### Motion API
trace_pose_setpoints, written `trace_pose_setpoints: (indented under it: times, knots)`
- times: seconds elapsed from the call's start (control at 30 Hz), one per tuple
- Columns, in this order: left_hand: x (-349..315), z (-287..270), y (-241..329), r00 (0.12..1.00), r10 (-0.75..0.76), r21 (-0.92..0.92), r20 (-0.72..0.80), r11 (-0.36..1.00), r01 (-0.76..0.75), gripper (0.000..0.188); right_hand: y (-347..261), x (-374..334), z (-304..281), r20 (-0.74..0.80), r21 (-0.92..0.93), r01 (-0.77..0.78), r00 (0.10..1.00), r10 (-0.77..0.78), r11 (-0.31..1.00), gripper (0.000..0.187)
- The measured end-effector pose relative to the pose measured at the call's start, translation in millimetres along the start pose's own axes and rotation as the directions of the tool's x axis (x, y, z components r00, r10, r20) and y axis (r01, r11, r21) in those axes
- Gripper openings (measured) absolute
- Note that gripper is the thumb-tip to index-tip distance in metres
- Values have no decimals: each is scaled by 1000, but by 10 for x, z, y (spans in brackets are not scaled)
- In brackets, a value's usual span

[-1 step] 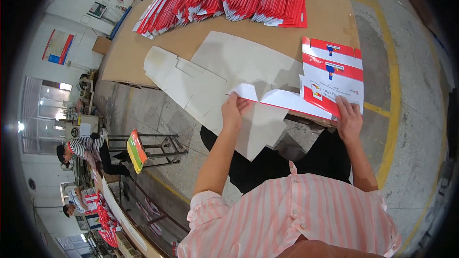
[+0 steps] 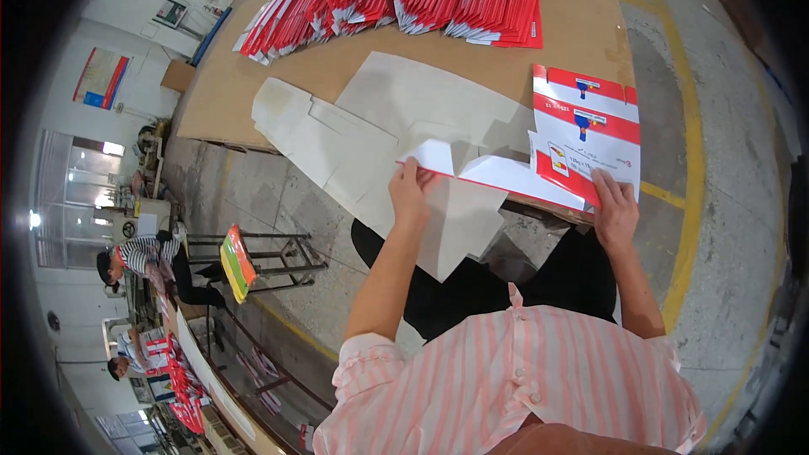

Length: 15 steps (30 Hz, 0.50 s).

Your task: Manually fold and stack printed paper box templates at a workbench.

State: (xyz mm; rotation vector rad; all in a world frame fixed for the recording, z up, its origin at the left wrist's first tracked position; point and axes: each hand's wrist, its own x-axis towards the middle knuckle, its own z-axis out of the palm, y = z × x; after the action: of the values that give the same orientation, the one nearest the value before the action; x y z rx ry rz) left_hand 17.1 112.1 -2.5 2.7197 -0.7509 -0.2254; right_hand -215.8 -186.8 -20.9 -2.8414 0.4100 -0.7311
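A folded cardboard strip [image 2: 501, 173], white with a red edge, runs between my two hands along the table's near edge. My left hand [image 2: 409, 194] is closed on its left end, thumb and fingers pinching it. At the other end, my right hand [image 2: 616, 204] grips the red corner of a printed red-and-white carton blank [image 2: 619, 139]; its thumb is partly hidden. Whether strip and blank are one piece, I cannot tell. Beneath them a large grey cardboard sheet [image 2: 421, 97] lies plain side up, its slotted flaps hanging past the edge towards my lap.
Flattened red cartons [image 2: 497, 0] lean in a long row across the far side of the brown table [image 2: 581, 25]. To the left, a metal-framed stool [image 2: 286, 257] holds colourful packaging [image 2: 238, 263]. Two people [image 2: 139, 257] sit beyond it. A yellow floor line [image 2: 693, 152] passes on the right.
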Motion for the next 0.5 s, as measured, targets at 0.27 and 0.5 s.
trace_pose_setpoints:
  times: [0.27, 0.5]
  knots:
    - [-68, 61, 553, 731, 613, -41, -299, 757, -652, 29, -71, 154, -205, 269, -55, 136, 956, -117, 989, 53]
    - [9, 246, 721, 826, 560, 109, 56, 819, -563, 42, -62, 70, -135, 282, -122, 126, 955, -87, 985, 57]
